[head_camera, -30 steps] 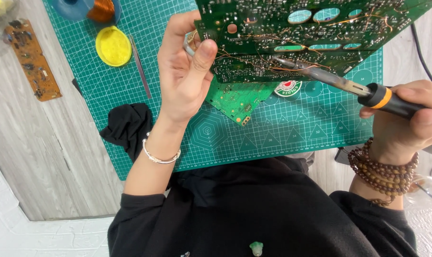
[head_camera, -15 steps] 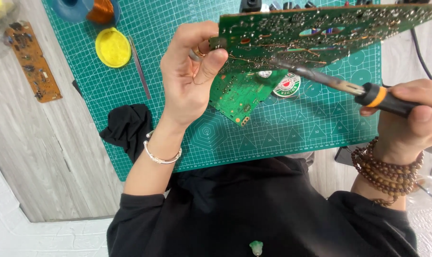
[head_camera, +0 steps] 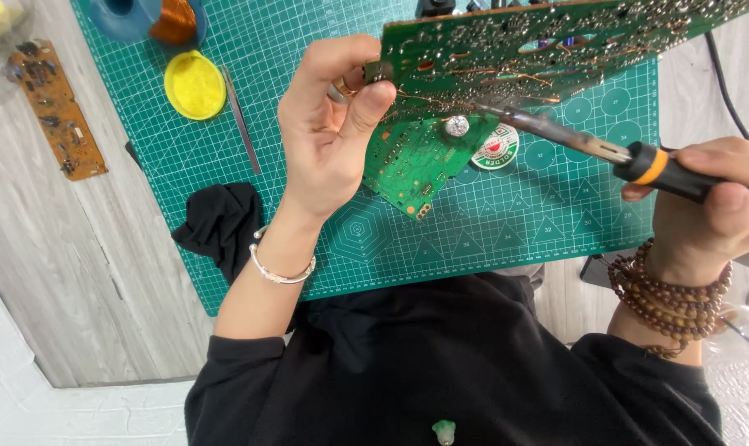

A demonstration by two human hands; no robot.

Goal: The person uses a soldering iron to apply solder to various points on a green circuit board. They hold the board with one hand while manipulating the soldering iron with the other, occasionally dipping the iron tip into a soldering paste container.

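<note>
At far left we see a brown circuit board [head_camera: 56, 111] on the wooden table; a yellow lid [head_camera: 194, 84] lies upper left on the green cutting mat [head_camera: 507, 231]; our left hand [head_camera: 329, 136] pinches the large green circuit board's [head_camera: 556, 41] corner at top centre; our right hand [head_camera: 709, 206] grips the soldering iron [head_camera: 606, 153], tip touching that board.

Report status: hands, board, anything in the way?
Left hand pinching big circuit board edge. Right hand holding soldering iron, tip at its underside. Nothing blocking.
</note>
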